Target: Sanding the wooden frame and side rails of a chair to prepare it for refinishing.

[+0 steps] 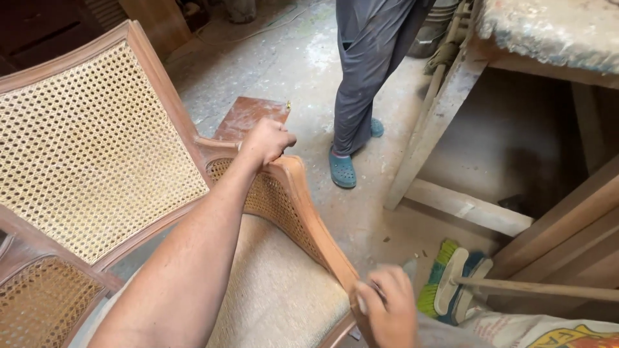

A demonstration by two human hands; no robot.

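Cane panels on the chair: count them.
3. The chair back, the armrest side under the left hand, and the near corner. More may lie out of frame.

We see a dusty grey concrete floor [303, 58]. On it stand a cane-backed wooden chair [97, 154], a reddish wooden board [248, 116] lying flat behind it, a paint-crusted wooden surface [548, 29] on slanted legs, a green-bristled broom head [451, 287], and another person's blue clogs [343, 169].
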